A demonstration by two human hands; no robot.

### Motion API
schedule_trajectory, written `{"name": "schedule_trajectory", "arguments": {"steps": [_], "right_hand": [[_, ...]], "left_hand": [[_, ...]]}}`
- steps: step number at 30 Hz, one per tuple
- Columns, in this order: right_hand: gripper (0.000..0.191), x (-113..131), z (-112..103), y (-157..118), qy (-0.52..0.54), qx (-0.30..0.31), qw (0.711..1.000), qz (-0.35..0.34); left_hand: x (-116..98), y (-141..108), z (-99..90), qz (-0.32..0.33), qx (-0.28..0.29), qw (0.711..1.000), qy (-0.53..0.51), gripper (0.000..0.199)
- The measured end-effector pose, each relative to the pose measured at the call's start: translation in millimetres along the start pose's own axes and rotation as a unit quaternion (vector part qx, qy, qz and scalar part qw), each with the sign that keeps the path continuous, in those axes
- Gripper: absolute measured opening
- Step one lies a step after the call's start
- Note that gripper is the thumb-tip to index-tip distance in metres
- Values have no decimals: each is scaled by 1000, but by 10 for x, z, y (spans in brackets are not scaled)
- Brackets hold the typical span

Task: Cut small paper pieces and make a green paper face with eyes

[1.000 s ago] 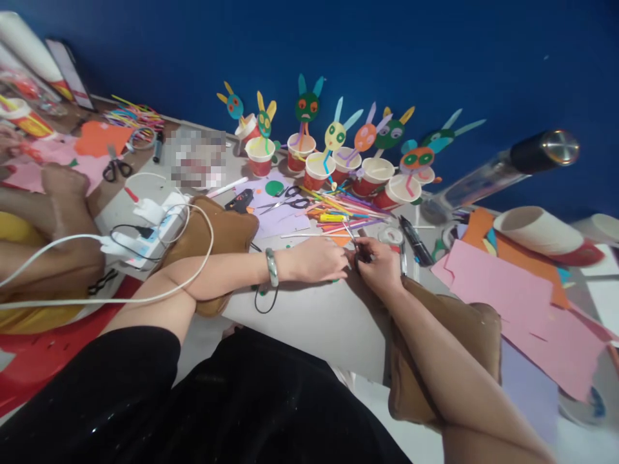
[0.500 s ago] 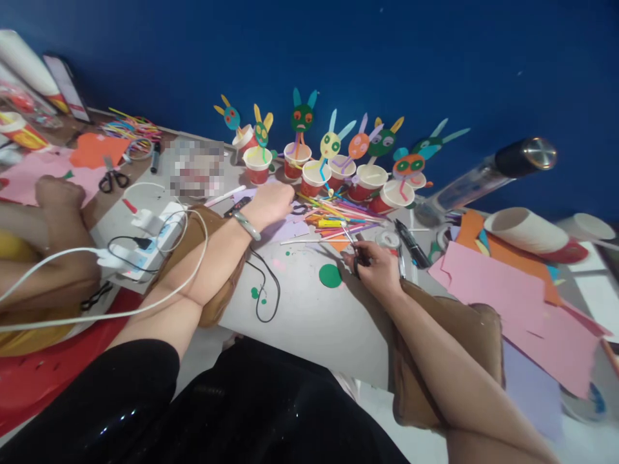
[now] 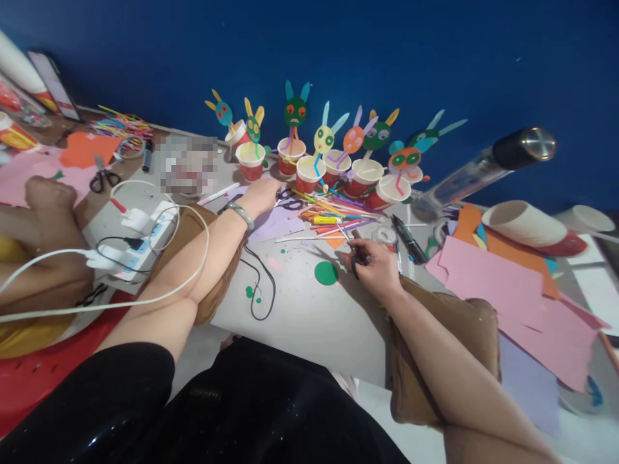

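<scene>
My right hand (image 3: 374, 267) is closed round the dark handles of a pair of scissors (image 3: 356, 251), blades pointing up and left. Just left of it, a green paper circle (image 3: 326, 273) lies flat on the table. My left hand (image 3: 264, 194), a bracelet on its wrist, reaches over purple paper (image 3: 275, 224); its fingers are hidden from view. Beside it lie dark scissor handles (image 3: 290, 201). Several coloured pipe cleaners (image 3: 338, 209) are heaped between and beyond my hands, with a yellow piece (image 3: 326, 220) among them.
Paper cups (image 3: 311, 173) with paper rabbit figures stand along the blue wall. A clear bottle (image 3: 464, 183), pink paper (image 3: 493, 280) and a brown pad (image 3: 445, 348) are at right. At left are a power strip (image 3: 155, 241) with cables and a co-worker's hand (image 3: 51, 193).
My left hand has drawn slightly left, and the dark scissor handles beside it show more clearly. The whole view has shifted a little. My right hand keeps the scissors by the green circle.
</scene>
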State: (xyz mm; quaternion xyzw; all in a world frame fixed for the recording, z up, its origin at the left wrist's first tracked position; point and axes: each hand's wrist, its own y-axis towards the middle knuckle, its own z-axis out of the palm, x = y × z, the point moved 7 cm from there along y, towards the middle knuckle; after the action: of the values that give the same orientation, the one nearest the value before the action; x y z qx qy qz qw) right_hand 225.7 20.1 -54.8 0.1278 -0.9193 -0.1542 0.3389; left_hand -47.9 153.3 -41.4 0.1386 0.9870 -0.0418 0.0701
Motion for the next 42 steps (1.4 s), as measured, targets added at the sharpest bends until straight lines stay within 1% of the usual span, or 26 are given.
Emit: {"name": "schedule_trajectory", "arguments": {"steps": [3,11,14,17,20,22,24,27,30,33,36,39,42], "right_hand": [[30,22,-20,-3,4,-2,1000,0],[25,35,-28,-9,20,-7,1000,-8],[25,16,-11,-12,22,0,1000,-4],[25,12,-6,-11,24,5,1000,-4],[23,23,2,-4,26,14,1000,-5],[23,31,4,-1,25,16,1000,-6],[23,34,1,1,22,12,1000,-7],[24,30,-19,-3,21,-1,1000,-4],[23,8,-62,-9,20,-21,1000,12],[21,-34,-133,-13,19,-52,998,42],[21,-75,-184,-10,35,-71,995,65],[23,-101,-206,1,52,-75,993,75],[25,-108,-218,11,63,-75,992,82]], "left_hand": [[20,25,21,-14,-8,1000,-24,39],[67,111,62,-15,-36,999,-30,40],[47,105,40,-13,-48,998,-39,40],[-32,65,-3,-2,-67,997,-41,37],[-191,2,-52,30,-95,993,-56,30],[-342,-43,-50,72,-93,990,-81,24],[-522,-96,-17,139,-69,982,-104,19],[-761,-203,53,252,-25,961,-112,15],[-868,-290,109,312,-2,944,-108,15],[-922,-345,178,335,22,937,-92,18],[-962,-373,241,341,33,937,-65,13],[-978,-367,268,329,25,943,-42,11],[-951,-324,261,289,9,957,-29,15]]}}
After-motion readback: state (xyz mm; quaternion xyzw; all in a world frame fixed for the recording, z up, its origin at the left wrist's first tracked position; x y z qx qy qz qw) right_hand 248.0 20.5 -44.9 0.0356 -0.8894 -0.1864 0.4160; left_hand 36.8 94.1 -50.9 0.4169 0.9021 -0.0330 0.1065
